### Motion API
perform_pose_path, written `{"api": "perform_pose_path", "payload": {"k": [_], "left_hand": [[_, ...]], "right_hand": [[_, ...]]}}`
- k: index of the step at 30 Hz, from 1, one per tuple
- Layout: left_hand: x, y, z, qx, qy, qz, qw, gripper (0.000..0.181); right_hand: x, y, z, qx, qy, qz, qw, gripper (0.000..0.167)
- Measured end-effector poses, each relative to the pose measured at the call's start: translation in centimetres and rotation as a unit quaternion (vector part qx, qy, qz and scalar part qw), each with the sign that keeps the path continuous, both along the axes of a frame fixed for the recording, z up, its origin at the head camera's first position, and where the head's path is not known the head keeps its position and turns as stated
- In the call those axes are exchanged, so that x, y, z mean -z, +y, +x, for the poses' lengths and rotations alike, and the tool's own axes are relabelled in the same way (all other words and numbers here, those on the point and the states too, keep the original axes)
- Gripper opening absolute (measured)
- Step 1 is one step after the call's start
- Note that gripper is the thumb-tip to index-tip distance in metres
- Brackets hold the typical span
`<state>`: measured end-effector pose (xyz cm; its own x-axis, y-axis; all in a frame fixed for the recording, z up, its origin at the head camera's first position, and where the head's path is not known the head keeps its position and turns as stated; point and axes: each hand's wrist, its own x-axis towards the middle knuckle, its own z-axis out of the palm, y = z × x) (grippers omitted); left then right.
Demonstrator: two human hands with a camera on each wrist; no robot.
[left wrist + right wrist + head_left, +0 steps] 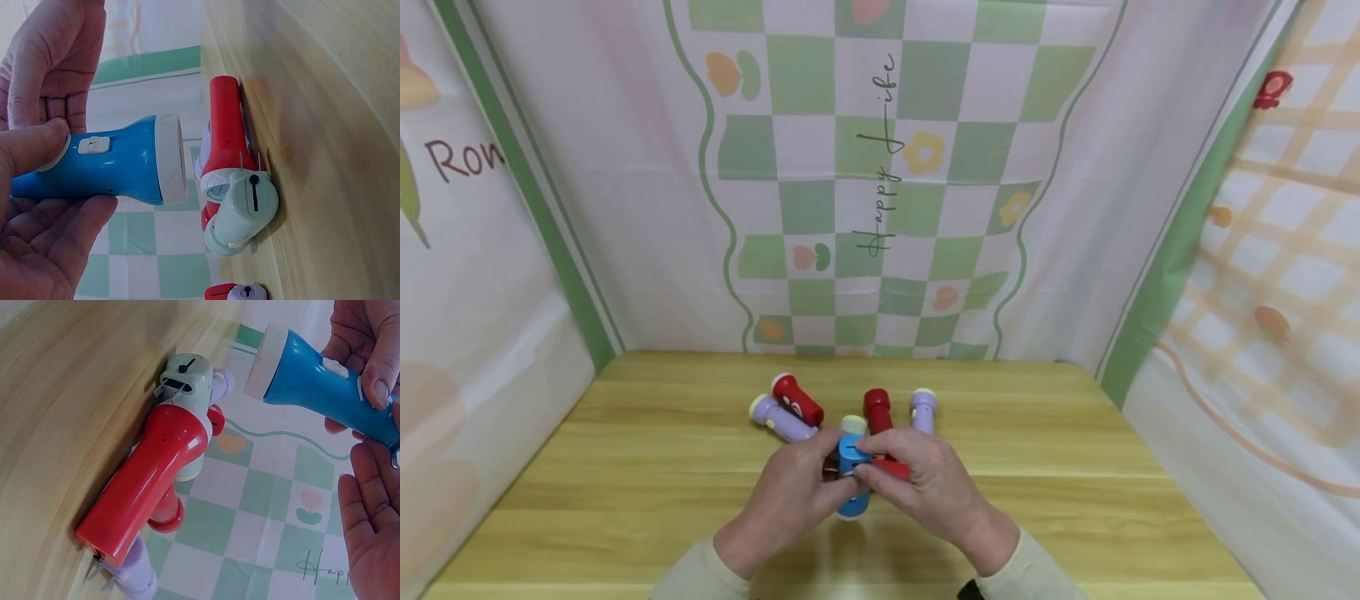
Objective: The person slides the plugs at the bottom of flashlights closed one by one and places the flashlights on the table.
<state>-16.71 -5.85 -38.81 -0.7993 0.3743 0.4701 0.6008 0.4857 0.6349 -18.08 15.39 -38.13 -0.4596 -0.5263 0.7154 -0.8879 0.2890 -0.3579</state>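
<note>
Between both hands a blue flashlight (853,505) with a white rim is held above the table, lens end down. My left hand (790,487) grips its body, thumb along the side with the white switch, as the left wrist view shows. At the upper tail end, the thumb and forefinger of my right hand (928,479) pinch it. In the right wrist view the other fingers of that hand stretch out beside the tail. Below lie a pale green flashlight (247,203) and a red flashlight (147,478); thin metal strips stick out of their tail ends.
On the wooden table (1037,483), farther back, are a purple flashlight (782,419) and a red flashlight (799,402) at left, with another red one (877,408) and a purple one (923,408) to the right. Printed curtains (1037,317) enclose the back and sides.
</note>
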Motion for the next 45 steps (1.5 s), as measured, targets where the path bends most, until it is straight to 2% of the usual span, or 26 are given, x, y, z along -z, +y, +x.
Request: {"api": "perform_pose_path", "payload": {"k": [8, 24, 32, 45], "left_hand": [[-0.08, 0.05, 0.06, 0.002, -0.01, 0.001, 0.9999, 0.022], [-0.15, 0.15, 0.12, 0.002, -0.006, 0.003, 1.0, 0.021], [-0.14, 0.14, 0.08, 0.01, -0.016, 0.01, 0.9998, 0.021], [-0.02, 0.23, 0.09, 0.003, 0.001, 0.014, 0.9999, 0.02]], "right_hand": [[-0.11, 0.06, -0.02, 0.0, -0.006, -0.002, 1.0, 0.033], [-0.13, 0.15, 0.01, -0.016, -0.019, -0.016, 0.9996, 0.035], [-0.17, 0.16, -0.07, -0.01, -0.001, -0.009, 0.9999, 0.035], [-0.17, 0.23, -0.14, -0.001, 0.024, 0.002, 0.9997, 0.033]]}}
